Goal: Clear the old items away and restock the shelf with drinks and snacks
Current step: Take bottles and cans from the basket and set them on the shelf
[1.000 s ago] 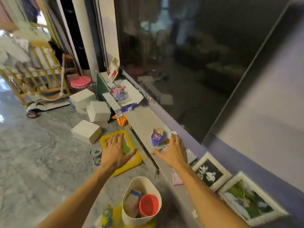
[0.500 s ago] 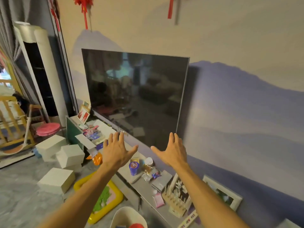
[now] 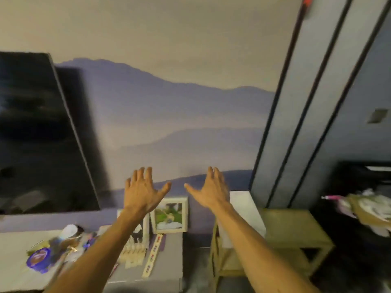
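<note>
Head cam: left hand (image 3: 143, 191) and right hand (image 3: 211, 191) are both open, fingers spread, backs to the camera, holding nothing. They hang in mid-air in front of the blue mountain-mural wall (image 3: 169, 123), apart from wall and counter. It reads as a between-steps pose, not a reach, as no target sits under either palm.

The long grey counter (image 3: 171, 263) below the left forearm carries the old items.
- **Left end:** a blurred clutter pile (image 3: 69, 240) with a round purple-lidded tub (image 3: 39, 260) at its near edge. The rest is too smeared to name.
- **Right end:** a white-framed landscape photo (image 3: 169, 215) leans upright at the wall, propped for display rather than stored.
- **Beside it:** a second white frame (image 3: 139, 234) just to its left, mostly hidden by the forearm.
- **In front:** a pale wooden peg rack (image 3: 133, 253) and a long printed strip (image 3: 153, 255) lie on the counter.

A pale wooden open-frame shelf unit (image 3: 296, 240) stands just right of the counter with a gap between them. It is probably the shelf to restock. A white slab (image 3: 243, 210) sits at its left end by the wall; standing or lying, can't tell.

No drinks or snacks are identifiable. The crumpled bags (image 3: 368, 210) at far right might be stock, can't tell. A black TV screen (image 3: 38, 132) hangs above the counter's left part.

Judgement: the counter is loaded, so clearing is at an early stage.
</note>
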Demonstrator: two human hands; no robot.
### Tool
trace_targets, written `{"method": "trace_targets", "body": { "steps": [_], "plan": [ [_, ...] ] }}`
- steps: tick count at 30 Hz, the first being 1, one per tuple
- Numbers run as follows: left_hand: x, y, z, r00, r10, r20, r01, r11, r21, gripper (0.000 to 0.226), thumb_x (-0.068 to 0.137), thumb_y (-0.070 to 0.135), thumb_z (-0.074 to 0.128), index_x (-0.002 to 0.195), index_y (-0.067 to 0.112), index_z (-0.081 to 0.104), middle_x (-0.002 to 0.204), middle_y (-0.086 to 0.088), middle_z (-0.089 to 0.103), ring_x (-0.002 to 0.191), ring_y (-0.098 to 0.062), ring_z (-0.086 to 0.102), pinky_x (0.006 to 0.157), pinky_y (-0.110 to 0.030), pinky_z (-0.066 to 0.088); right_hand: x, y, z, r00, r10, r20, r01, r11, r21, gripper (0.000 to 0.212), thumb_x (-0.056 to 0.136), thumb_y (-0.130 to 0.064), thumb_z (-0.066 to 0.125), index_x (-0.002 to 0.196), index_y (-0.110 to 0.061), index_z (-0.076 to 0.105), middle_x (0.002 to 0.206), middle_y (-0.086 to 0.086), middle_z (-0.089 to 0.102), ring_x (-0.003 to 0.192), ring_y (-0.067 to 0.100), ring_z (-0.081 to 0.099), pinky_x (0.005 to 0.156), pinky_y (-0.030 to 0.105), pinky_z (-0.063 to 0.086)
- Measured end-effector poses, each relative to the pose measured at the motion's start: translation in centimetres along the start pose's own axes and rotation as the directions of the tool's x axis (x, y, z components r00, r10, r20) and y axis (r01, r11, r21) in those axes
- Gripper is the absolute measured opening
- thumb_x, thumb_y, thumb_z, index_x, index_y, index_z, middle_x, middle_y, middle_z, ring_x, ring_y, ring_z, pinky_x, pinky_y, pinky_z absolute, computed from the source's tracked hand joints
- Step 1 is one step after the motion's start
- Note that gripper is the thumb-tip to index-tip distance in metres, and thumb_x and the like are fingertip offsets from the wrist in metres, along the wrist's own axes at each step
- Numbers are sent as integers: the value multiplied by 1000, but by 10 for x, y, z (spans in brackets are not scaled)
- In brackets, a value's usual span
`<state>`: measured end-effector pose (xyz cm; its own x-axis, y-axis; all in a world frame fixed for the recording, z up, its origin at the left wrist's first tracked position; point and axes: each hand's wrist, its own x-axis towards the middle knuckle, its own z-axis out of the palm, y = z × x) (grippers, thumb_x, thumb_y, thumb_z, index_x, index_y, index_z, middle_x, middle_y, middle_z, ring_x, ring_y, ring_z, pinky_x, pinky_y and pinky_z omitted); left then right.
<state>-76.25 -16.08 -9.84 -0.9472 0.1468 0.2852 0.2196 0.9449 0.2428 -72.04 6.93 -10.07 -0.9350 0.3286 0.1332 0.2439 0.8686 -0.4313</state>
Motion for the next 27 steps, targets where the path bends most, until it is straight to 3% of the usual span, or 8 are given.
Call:
{"method": "trace_targets", "body": {
  "steps": [5, 12, 16, 19, 24, 27],
  "plan": [
    [11, 162, 45, 933, 351, 80, -339, 931, -134, 113, 82, 95, 19, 159, 14, 39, 162, -14, 41, 150, -37, 36, 121, -57, 32, -52, 136, -75, 920, 342, -189, -351, 936, -14, 122, 83, -88, 56, 169, -12, 13, 177, 12, 14, 161, 35, 16, 128, 53, 24],
    [-72, 396, 93, 704, 687, 180, -627, 720, -297, 101, 88, 91, 31, 160, 20, 35, 166, -10, 35, 153, -34, 32, 125, -57, 27, -179, 319, -170, 666, 670, -328, -714, 699, -20, 123, 83, -92, 49, 169, -14, 10, 175, 12, 16, 159, 41, 18, 125, 57, 30],
    [-134, 514, 112, 574, 783, 239, -695, 620, -364, 100, 89, 87, 35, 165, 24, 24, 172, -8, 23, 159, -33, 21, 129, -56, 19, -237, 408, -207, 518, 759, -394, -810, 583, 59, 131, 77, -98, 43, 170, -13, 8, 176, 12, 13, 161, 41, 16, 127, 56, 27],
    [-166, 591, 135, 518, 826, 222, -737, 563, -374, 105, 85, 92, 31, 165, 25, 25, 171, -9, 27, 157, -33, 25, 127, -56, 24, -269, 471, -231, 421, 798, -432, -858, 505, 96, 133, 73, -99, 38, 169, -12, 11, 175, 13, 18, 159, 41, 20, 126, 57, 28],
    [-207, 690, 155, 446, 876, 181, -775, 480, -412, 107, 81, 95, 32, 161, 23, 33, 167, -8, 36, 155, -31, 31, 125, -53, 28, -312, 558, -269, 339, 838, -427, -895, 427, 127, 126, 78, -90, 48, 169, -9, 13, 173, 15, 21, 158, 40, 21, 126, 55, 28],
    [-225, 740, 171, 406, 891, 205, -794, 455, -403, 112, 80, 96, 29, 164, 20, 30, 170, -10, 32, 157, -32, 28, 127, -53, 25, -329, 603, -283, 299, 864, -404, -915, 381, 137, 130, 73, -92, 43, 169, -10, 11, 175, 15, 18, 160, 41, 18, 127, 55, 26]
  ]
}}
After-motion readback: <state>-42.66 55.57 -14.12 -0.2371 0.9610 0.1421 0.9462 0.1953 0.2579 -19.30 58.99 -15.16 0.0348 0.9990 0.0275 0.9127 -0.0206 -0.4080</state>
